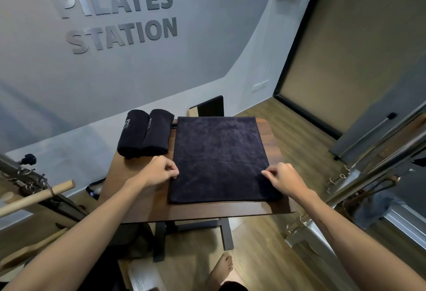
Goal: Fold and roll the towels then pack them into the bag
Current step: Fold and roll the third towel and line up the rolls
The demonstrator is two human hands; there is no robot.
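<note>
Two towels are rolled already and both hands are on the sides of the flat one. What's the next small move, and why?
Probably pinch both side edges and fold the flat towel once more, or start rolling it from the near end. It lies spread on the table with the left hand and right hand gripping its opposite edges, while two rolled towels already sit beside it, unpacked.

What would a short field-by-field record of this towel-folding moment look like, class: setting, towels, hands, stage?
setting: wooden table before a grey wall lettered PILATES STATION
flat towel: dark towel spread on the table
rolled towels: two dark rolls side by side, left of the flat towel
left hand: left hand pinching the flat towel's left edge
right hand: right hand pinching its right edge
stage: third towel not yet rolled
bag: none clearly identifiable
</note>
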